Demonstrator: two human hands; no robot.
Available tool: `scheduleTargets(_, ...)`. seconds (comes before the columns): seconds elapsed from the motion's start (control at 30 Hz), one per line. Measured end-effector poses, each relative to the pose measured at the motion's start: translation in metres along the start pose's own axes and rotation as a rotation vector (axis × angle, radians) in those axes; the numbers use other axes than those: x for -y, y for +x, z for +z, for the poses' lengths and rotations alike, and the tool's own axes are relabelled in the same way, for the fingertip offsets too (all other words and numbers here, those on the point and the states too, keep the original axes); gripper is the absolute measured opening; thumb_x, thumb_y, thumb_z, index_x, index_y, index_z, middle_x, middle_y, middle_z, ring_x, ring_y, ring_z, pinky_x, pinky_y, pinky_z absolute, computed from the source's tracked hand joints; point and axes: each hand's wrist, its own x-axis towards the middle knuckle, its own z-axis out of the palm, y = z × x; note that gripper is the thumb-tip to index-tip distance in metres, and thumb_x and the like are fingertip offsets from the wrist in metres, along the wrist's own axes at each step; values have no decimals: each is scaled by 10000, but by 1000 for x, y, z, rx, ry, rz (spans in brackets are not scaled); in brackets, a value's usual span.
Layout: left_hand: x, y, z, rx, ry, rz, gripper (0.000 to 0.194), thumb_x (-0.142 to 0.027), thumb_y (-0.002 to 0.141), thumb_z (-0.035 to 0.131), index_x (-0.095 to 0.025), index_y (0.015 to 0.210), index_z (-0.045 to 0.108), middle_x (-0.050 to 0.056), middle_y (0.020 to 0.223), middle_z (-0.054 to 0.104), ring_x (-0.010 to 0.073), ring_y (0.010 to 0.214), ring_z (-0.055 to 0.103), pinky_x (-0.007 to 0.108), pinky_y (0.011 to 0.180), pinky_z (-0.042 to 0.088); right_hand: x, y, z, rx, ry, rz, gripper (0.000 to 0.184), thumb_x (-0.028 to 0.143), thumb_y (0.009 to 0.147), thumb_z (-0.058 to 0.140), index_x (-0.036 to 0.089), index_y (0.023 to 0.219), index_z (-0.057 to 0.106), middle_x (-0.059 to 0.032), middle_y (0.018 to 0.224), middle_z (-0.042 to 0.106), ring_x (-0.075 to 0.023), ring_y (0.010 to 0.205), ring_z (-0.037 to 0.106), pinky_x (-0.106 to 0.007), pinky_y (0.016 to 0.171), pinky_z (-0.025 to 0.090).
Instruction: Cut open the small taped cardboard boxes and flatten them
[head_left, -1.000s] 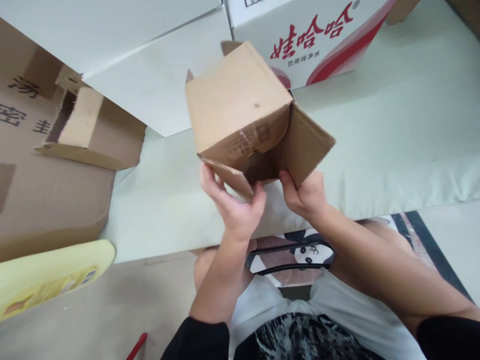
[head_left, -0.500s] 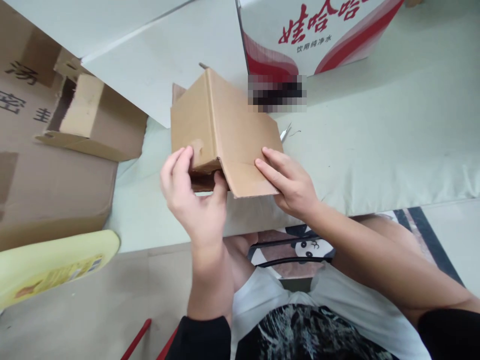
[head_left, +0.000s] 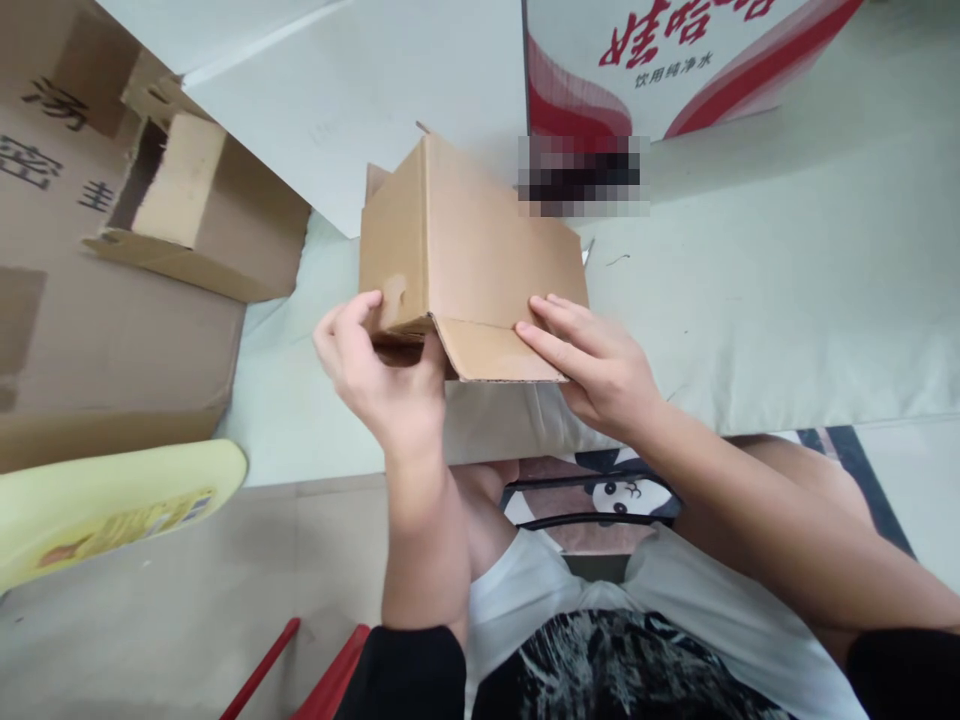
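Observation:
A small brown cardboard box (head_left: 499, 215) is held tilted over the pale cloth-covered surface, its near end open. My left hand (head_left: 382, 370) grips the left wall at the open end, fingers outside and the thumb reaching into the opening. On the right, my right hand (head_left: 600, 360) holds the near flap (head_left: 499, 355) and the side wall, its fingers lying along the outside near the crease. The right thumb is hidden beneath the flap. Most of the box's inside cannot be seen.
Behind stands a white and red printed carton (head_left: 690, 60) beside a large white panel (head_left: 360, 90). Large brown cartons (head_left: 135, 350) are at the left, with a yellow-green rounded object (head_left: 135, 500) below them. A small white pointed thing (head_left: 588, 252) lies partly behind the box.
The near flap now bends more sharply from the side wall along its crease. Both hands keep their hold on the box. The view has shifted slightly.

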Motion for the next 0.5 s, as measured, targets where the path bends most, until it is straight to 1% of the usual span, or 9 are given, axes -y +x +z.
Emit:
scheduleTargets(0.1,3,1,3,-20,-72,87,411,-200,788,694,-180,1197,665,104,1209,673,252,1207,667,427,1082,559,-2,2,-3,-50,41,-4,538,66,972,504,301,1436,642,-93,1460,697,-284,1382,657,-475,1132,576)
scheduleTargets(0.17,2,3,2,-27,-111,78,434,-190,758,696,-180,1192,683,97,1217,714,248,1198,689,420,1081,565,-8,2,-7,-130,67,56,486,131,961,576,310,1410,631,-87,1385,736,-290,1330,688,-494,1114,581)
scheduleTargets(0.23,-2,6,-1,-77,-165,-22,370,-210,759,686,-170,1126,713,82,1128,754,237,1101,729,400,1012,594,-18,3,-12,-239,79,212,408,242,954,654,316,1354,628,-86,1308,752,-301,1266,712,-521,1066,595)
scheduleTargets(0.3,-6,8,-4,-113,-217,-134,176,-242,789,660,-169,933,730,40,903,746,203,898,731,355,857,606,-30,2,-16,-333,121,419,354,366,964,671,318,1308,606,-88,1286,732,-298,1218,716,-538,1016,604)
scheduleTargets(0.33,-8,9,-5,-120,-229,-167,91,-247,803,639,-178,797,699,10,766,690,174,769,688,321,754,579,-37,1,-16,-358,166,512,349,419,971,660,316,1296,585,-88,1284,718,-291,1203,716,-545,1008,602)
scheduleTargets(0.37,-9,9,-6,-121,-227,-179,157,-242,810,619,-190,663,625,-21,639,591,140,647,603,288,653,518,-44,-1,-17,-359,224,584,362,462,972,652,315,1291,561,-86,1283,706,-283,1190,716,-552,1012,596)
scheduleTargets(0.4,-9,8,-7,-117,-216,-173,265,-230,812,599,-199,562,517,-42,552,466,111,559,488,266,574,428,-50,-2,-16,-338,287,637,389,495,965,655,316,1290,538,-84,1286,696,-276,1179,717,-556,1021,589)
scheduleTargets(0.47,-8,6,-8,-115,-197,-131,400,-209,817,567,-199,497,329,-53,508,266,84,507,282,266,519,249,-60,-6,-12,-254,397,693,469,543,930,686,320,1300,505,-81,1297,683,-270,1164,720,-550,1024,588)
scheduleTargets(0.5,-7,5,-8,-118,-197,-100,431,-214,828,563,-196,500,284,-50,516,218,83,513,229,277,528,199,-64,-8,-9,-211,434,704,524,563,905,709,323,1318,493,-84,1314,673,-273,1168,717,-542,1015,594)
